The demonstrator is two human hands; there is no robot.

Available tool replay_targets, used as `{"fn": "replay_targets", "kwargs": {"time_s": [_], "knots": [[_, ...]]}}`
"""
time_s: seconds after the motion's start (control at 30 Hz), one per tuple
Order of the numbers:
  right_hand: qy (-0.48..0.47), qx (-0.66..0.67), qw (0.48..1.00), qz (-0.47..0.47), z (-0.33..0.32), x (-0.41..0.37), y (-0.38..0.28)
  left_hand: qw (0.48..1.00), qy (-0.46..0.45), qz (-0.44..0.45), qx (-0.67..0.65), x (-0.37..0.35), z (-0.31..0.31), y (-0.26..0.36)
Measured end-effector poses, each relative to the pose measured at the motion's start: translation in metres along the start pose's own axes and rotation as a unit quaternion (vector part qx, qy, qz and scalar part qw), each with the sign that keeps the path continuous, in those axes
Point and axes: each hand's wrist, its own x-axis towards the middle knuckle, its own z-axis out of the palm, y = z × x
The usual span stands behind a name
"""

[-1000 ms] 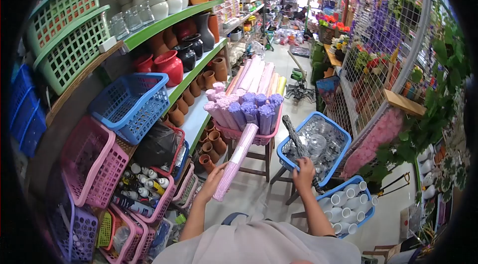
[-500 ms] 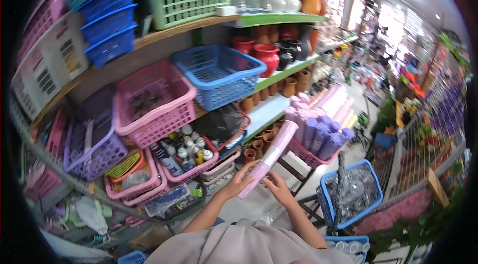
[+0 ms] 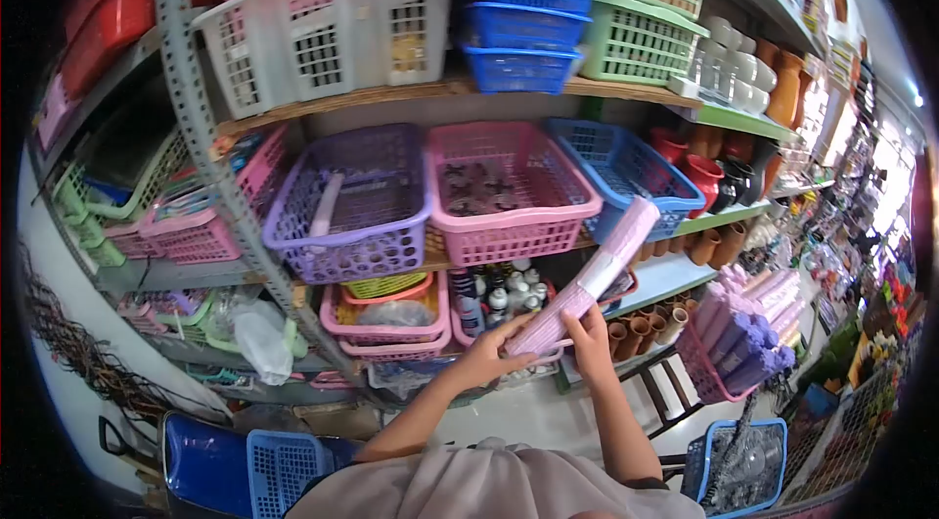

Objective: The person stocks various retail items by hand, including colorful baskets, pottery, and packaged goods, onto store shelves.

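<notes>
Seemingly wrapped pink roll point(image 3: 599, 272) in left fingers point(image 3: 507, 329) and right fingers point(image 3: 594, 323)

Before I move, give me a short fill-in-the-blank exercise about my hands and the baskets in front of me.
1. The left hand and right hand both touch the pale pink roll, whose upper end leans toward the picture's ____ side.
2. The large pink basket stands between the blue basket and a basket coloured ____.
3. Above, the stacked blue baskets stand between the white basket and a stack coloured ____.

Missing words: right; purple; green.
</notes>
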Motion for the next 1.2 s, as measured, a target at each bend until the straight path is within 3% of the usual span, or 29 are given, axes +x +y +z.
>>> {"fn": "replay_targets", "kwargs": {"time_s": [0.1,0.23,0.27,0.37,0.4,0.43,0.5,0.53,0.67,0.77,0.87,1.03,1.13,1.2], "knots": [[-0.037,-0.047,0.998,-0.002,0.054,0.019,-0.012,0.998,0.045,-0.043,-0.007,-0.019,-0.038,0.019],[-0.072,-0.08,0.994,-0.02,0.118,0.048,-0.019,0.993,0.111,-0.023,0.037,-0.04,-0.086,0.043],[-0.092,-0.076,0.992,0.031,0.133,0.053,-0.03,0.989,0.139,0.035,0.034,-0.043,-0.094,0.038],[-0.111,-0.072,0.99,0.04,0.171,0.078,-0.028,0.985,0.154,0.072,-0.005,-0.058,-0.124,0.052],[-0.11,-0.045,0.992,0.05,0.19,0.079,-0.041,0.975,0.189,0.085,0.075,-0.064,-0.137,0.053],[-0.115,-0.031,0.992,0.043,0.201,0.088,-0.04,0.975,0.191,0.086,0.077,-0.071,-0.15,0.066],[-0.141,-0.052,0.984,0.098,0.213,0.109,-0.04,0.915,0.221,0.156,0.3,-0.085,-0.174,0.099],[-0.147,-0.066,0.981,0.104,0.224,0.113,-0.045,0.901,0.269,0.165,0.298,-0.09,-0.182,0.108],[-0.182,-0.04,0.969,0.164,0.261,0.148,-0.042,0.738,0.366,0.231,0.518,-0.098,-0.238,0.122],[-0.203,-0.045,0.958,0.197,0.292,0.174,-0.039,0.718,0.366,0.168,0.568,-0.101,-0.27,0.101],[-0.226,-0.065,0.947,0.219,0.318,0.208,-0.019,0.705,0.34,0.169,0.598,-0.104,-0.28,0.084],[-0.273,-0.229,0.913,0.199,0.359,0.25,0.017,0.699,0.35,0.181,0.597,-0.101,-0.28,0.079],[-0.366,-0.29,0.847,0.254,0.376,0.278,0.056,0.694,0.355,0.174,0.602,-0.102,-0.28,0.08],[-0.357,-0.347,0.828,0.259,0.391,0.289,0.074,0.694,0.357,0.177,0.6,-0.101,-0.281,0.078]]}}
